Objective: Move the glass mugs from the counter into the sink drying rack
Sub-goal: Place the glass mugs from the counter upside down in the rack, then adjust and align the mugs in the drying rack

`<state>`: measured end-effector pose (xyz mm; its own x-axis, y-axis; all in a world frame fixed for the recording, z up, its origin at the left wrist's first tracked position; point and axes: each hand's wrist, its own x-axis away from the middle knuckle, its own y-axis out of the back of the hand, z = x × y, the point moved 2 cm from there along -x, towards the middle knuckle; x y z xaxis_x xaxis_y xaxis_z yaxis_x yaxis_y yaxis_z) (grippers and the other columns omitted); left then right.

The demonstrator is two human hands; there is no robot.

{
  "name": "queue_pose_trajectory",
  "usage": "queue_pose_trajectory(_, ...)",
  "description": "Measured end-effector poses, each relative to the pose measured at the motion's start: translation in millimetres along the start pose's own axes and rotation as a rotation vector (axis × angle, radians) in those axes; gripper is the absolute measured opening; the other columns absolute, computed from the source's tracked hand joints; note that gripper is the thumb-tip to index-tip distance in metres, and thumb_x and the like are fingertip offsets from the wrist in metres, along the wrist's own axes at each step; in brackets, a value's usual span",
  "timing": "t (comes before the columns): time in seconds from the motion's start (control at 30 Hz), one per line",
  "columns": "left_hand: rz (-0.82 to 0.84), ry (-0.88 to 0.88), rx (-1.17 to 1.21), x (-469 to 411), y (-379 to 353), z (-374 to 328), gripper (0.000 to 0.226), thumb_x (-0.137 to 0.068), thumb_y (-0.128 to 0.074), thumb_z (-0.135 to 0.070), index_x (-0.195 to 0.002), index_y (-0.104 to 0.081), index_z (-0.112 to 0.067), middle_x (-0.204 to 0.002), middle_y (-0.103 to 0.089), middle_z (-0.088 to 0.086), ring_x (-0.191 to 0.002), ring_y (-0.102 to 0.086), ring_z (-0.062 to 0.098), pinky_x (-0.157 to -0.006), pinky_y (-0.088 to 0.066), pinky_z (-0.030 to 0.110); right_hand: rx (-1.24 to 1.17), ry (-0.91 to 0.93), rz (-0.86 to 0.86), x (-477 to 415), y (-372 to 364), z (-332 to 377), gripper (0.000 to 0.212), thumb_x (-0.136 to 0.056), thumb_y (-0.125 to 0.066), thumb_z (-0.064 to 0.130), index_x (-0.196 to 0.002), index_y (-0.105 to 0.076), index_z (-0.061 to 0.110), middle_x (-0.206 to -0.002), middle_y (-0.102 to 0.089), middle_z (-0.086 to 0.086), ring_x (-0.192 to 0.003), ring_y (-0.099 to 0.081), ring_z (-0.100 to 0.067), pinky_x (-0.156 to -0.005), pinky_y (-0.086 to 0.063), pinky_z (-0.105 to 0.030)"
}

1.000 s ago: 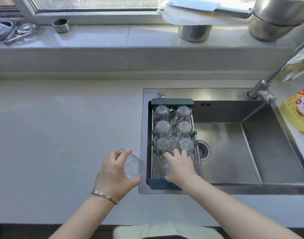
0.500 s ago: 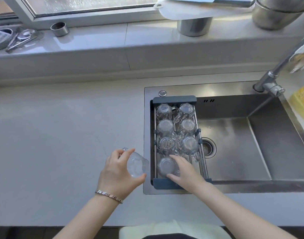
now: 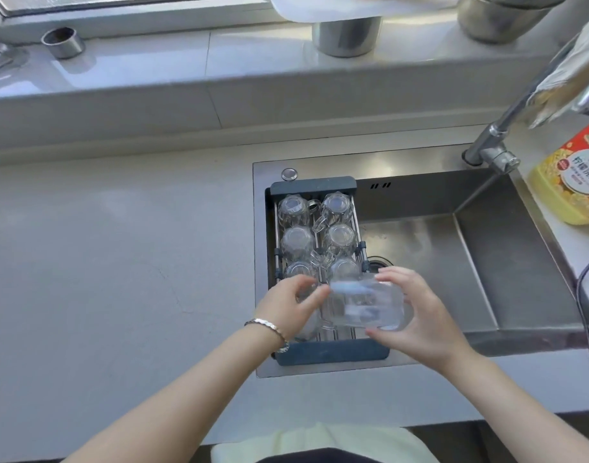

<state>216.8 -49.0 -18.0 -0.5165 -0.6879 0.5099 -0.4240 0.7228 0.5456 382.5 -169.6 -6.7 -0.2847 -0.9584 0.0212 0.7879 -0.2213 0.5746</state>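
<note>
A clear glass mug (image 3: 363, 305) lies on its side, blurred, just above the near end of the dark grey drying rack (image 3: 329, 354) in the sink. My right hand (image 3: 423, 319) grips its right end. My left hand (image 3: 286, 305), with a bracelet on the wrist, pinches its left rim. Several glass mugs (image 3: 296, 242) stand upside down in two rows in the rack's far and middle part. Another mug (image 3: 308, 325) sits in the near left corner, partly hidden under my left hand.
The steel sink basin (image 3: 453, 269) with its drain (image 3: 379, 264) lies right of the rack. A faucet (image 3: 500, 142) rises at the back right beside a yellow detergent bottle (image 3: 573, 182). Steel containers (image 3: 346, 36) stand on the sill. A black cable (image 3: 586, 295) hangs at the right.
My left hand carried its mug right, from over the counter to above the rack's near end. My right hand left the mug it set in the rack and took hold of this one.
</note>
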Motion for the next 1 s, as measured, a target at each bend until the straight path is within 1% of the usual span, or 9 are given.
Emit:
queue_pose_trajectory(0.03, -0.009, -0.068, -0.251, -6, -6, 6, 0.043, -0.089, -0.051, -0.047, -0.122, -0.056, -0.019, -0.127, -0.06, 0.0, -0.113, -0.058, 0.018, -0.098, -0.048, 0.036, 0.089, -0.044, 0.038, 1, 0, -5, 0.064, -0.053, -0.08, 0.024, -0.11, -0.053, 0.036, -0.115, -0.05, 0.017, -0.112, -0.047, 0.005, -0.093, -0.037, -0.01)
queue_pose_trajectory(0.1, 0.086, -0.164, -0.656, -14, -20, 20, 0.051, -0.086, -0.054, -0.044, -0.13, -0.047, -0.018, -0.139, -0.048, 0.003, -0.123, -0.049, 0.023, -0.102, -0.043, 0.038, 0.26, -0.142, 0.109, 2, -8, -12, 0.067, -0.055, -0.083, 0.026, -0.115, -0.055, 0.033, -0.112, -0.049, 0.013, -0.107, -0.052, -0.008, -0.085, -0.038, -0.017)
queue_pose_trajectory(0.2, 0.236, -0.188, -0.928, -20, -38, 37, 0.064, -0.084, -0.061, -0.039, -0.137, -0.033, -0.019, -0.148, -0.032, 0.007, -0.13, -0.038, 0.029, -0.104, -0.036, 0.044, 0.361, -0.334, 0.119, 2, -26, -14, 0.072, -0.06, -0.078, 0.041, -0.126, -0.048, 0.036, -0.117, -0.048, 0.007, -0.108, -0.052, -0.014, -0.082, -0.042, -0.024)
queue_pose_trajectory(0.37, 0.231, -0.199, -0.913, -27, -36, 44, 0.057, -0.087, -0.06, -0.029, -0.137, -0.034, -0.021, -0.144, -0.035, 0.008, -0.127, -0.04, 0.03, -0.099, -0.043, 0.041, 0.48, -0.416, 0.127, -16, -54, -17, 0.075, -0.068, -0.073, 0.042, -0.134, -0.039, 0.034, -0.121, -0.042, -0.002, -0.116, -0.044, -0.023, -0.091, -0.044, -0.033)
queue_pose_trajectory(0.57, 0.263, -0.219, -0.875, -30, -34, 44, 0.051, -0.088, -0.058, -0.026, -0.135, -0.038, -0.022, -0.14, -0.038, 0.01, -0.123, -0.041, 0.03, -0.097, -0.046, 0.04, 0.651, -0.303, 0.345, -27, -84, -28, 0.077, -0.073, -0.071, 0.042, -0.139, -0.03, 0.035, -0.133, -0.036, -0.007, -0.124, -0.035, -0.026, -0.092, -0.045, -0.034)
queue_pose_trajectory(0.67, 0.254, -0.247, -0.814, -29, -33, 50, 0.053, -0.088, -0.058, -0.026, -0.137, -0.037, -0.026, -0.143, -0.036, 0.006, -0.126, -0.038, 0.027, -0.097, -0.045, 0.038, 0.61, -0.216, 0.409, -29, -89, -32, 0.073, -0.076, -0.069, 0.037, -0.139, -0.033, 0.033, -0.14, -0.035, -0.008, -0.129, -0.032, -0.027, -0.092, -0.044, -0.036)
queue_pose_trajectory(0.8, 0.274, -0.275, -0.754, -29, -32, 62, 0.061, -0.087, -0.058, -0.026, -0.141, -0.03, -0.031, -0.149, -0.03, 0.001, -0.132, -0.032, 0.025, -0.105, -0.041, 0.039, 0.513, -0.163, 0.407, -26, -86, -38, 0.071, -0.076, -0.07, 0.034, -0.138, -0.036, 0.031, -0.142, -0.034, -0.009, -0.132, -0.03, -0.026, -0.095, -0.044, -0.037)
queue_pose_trajectory(0.93, 0.281, -0.268, -0.713, -29, -30, 67, 0.063, -0.089, -0.058, -0.025, -0.144, -0.026, -0.027, -0.153, -0.026, -0.002, -0.138, -0.028, 0.021, -0.112, -0.034, 0.038, 0.479, -0.213, 0.442, -21, -84, -48, 0.065, -0.082, -0.058, 0.029, -0.14, -0.029, 0.031, -0.145, -0.026, -0.009, -0.136, -0.024, -0.024, -0.099, -0.042, -0.036)
queue_pose_trajectory(1.0, 0.267, -0.271, -0.686, -28, -28, 65, 0.061, -0.088, -0.057, -0.026, -0.142, -0.03, -0.025, -0.151, -0.03, -0.003, -0.136, -0.032, 0.021, -0.111, -0.036, 0.037, 0.484, -0.241, 0.479, -19, -84, -50, 0.064, -0.085, -0.054, 0.026, -0.142, -0.025, 0.03, -0.147, -0.023, -0.009, -0.138, -0.022, -0.024, -0.104, -0.038, -0.034)
